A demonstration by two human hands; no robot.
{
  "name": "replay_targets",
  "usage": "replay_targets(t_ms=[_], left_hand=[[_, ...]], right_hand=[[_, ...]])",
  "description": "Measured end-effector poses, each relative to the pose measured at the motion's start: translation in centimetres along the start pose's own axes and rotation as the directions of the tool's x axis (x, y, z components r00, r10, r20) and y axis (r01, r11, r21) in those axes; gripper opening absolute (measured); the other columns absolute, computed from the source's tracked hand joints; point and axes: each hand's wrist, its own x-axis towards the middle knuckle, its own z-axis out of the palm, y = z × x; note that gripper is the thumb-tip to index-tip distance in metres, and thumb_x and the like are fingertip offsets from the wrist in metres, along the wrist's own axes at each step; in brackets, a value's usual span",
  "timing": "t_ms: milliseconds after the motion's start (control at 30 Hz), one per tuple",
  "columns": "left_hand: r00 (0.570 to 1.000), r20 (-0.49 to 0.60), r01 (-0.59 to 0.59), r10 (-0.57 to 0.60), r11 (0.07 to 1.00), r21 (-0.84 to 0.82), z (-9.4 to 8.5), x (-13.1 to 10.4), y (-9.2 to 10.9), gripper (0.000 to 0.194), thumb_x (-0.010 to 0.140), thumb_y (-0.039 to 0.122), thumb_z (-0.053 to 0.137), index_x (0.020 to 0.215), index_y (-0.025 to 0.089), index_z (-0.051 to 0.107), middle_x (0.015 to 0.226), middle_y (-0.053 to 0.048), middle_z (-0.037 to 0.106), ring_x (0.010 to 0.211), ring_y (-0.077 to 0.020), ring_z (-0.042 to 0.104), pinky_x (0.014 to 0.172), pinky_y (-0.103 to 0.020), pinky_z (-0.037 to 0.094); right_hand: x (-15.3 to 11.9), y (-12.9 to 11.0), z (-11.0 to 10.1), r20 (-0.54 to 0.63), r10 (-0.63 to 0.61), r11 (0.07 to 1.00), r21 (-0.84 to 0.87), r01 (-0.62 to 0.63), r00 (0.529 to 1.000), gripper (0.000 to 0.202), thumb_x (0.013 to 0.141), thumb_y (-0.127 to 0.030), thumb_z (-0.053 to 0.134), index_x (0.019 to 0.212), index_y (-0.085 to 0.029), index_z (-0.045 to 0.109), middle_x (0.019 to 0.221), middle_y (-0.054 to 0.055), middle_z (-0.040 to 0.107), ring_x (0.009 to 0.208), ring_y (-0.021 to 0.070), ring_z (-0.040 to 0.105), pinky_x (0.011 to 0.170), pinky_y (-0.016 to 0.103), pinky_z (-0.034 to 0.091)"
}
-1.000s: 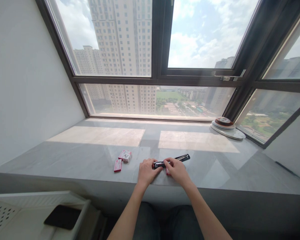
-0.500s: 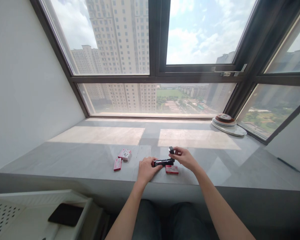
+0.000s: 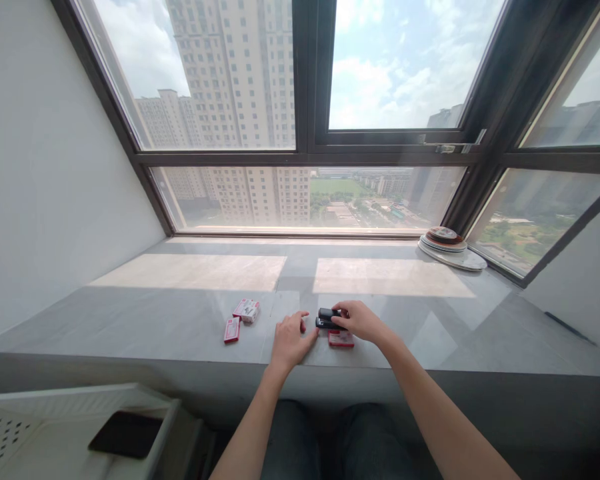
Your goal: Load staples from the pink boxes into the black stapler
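Observation:
A black stapler (image 3: 326, 323) lies near the front of the sill, its top arm down over its base. My right hand (image 3: 359, 321) grips its right end between thumb and fingers. To the stapler's left is my left hand (image 3: 291, 340), thumb and fingers apart, the thumb tip close to the stapler's left end. Something small and reddish shows under its fingers; I cannot make out what. A small red box (image 3: 341, 339) lies just in front of the stapler. Further left are a red and white box (image 3: 232, 330) and a whitish box with red edges (image 3: 247, 311).
The pale stone sill (image 3: 180, 320) runs below the windows. Stacked plates (image 3: 450, 247) stand in its right back corner. A thin dark stick (image 3: 570, 328) lies at the far right. Below left, a white plastic basket (image 3: 173, 420) holds a flat black object (image 3: 126, 433).
The stapler's raised top arm has come down onto its base. My right hand has lowered with it. My left hand has let go of the stapler's left end, its fingers spreading.

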Motion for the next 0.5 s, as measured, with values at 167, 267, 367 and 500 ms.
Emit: replay_targets(t_ms=[167, 267, 367, 500], left_hand=[[0.959, 0.069, -0.268, 0.276, 0.957, -0.107, 0.6, 0.1, 2.3, 0.057, 0.084, 0.006, 0.042, 0.132, 0.033, 0.058, 0.121, -0.003, 0.063, 0.112, -0.0216, 0.054, 0.096, -0.037, 0.041], [0.812, 0.241, -0.496, 0.531, 0.847, -0.191, 1.5, 0.6, 4.3, 0.071, 0.075, -0.001, 0.043, 0.131, 0.041, 0.059, 0.136, 0.002, 0.057, 0.123, -0.0222, 0.048, 0.104, -0.038, 0.040], [0.774, 0.321, -0.512, 0.546, 0.838, -0.191, 1.6, 1.0, 4.4, 0.068, 0.077, 0.004, 0.047, 0.131, 0.042, 0.059, 0.134, 0.002, 0.057, 0.119, -0.0237, 0.049, 0.104, -0.040, 0.041], [0.906, 0.256, -0.320, 0.337, 0.941, -0.106, -0.8, 0.8, 1.4, 0.062, 0.073, 0.021, 0.064, 0.133, 0.035, 0.058, 0.129, -0.005, 0.056, 0.119, -0.0284, 0.049, 0.104, -0.042, 0.040]], right_hand=[[-3.0, 5.0, -0.7, -0.243, 0.287, 0.957, 0.116, -0.266, 0.927, 0.044, 0.078, -0.058, 0.068, 0.095, -0.018, 0.072, 0.063, -0.003, 0.054, 0.060, 0.0145, 0.049, 0.056, 0.025, 0.032], [-4.8, 6.5, 0.1, -0.289, 0.392, 0.904, 0.299, -0.307, 0.873, 0.056, 0.077, -0.067, 0.065, 0.097, -0.016, 0.071, 0.059, -0.004, 0.047, 0.057, 0.0138, 0.045, 0.053, 0.024, 0.032], [-6.2, 6.6, 0.7, -0.268, 0.439, 0.845, 0.448, -0.293, 0.857, 0.063, 0.078, -0.071, 0.061, 0.104, -0.015, 0.071, 0.059, -0.004, 0.047, 0.056, 0.0130, 0.042, 0.051, 0.023, 0.032], [-7.6, 5.9, 1.5, -0.109, 0.489, 0.706, 0.632, -0.320, 0.865, 0.067, 0.083, -0.071, 0.058, 0.123, -0.017, 0.065, 0.061, -0.005, 0.046, 0.049, 0.0104, 0.036, 0.042, 0.021, 0.026]])
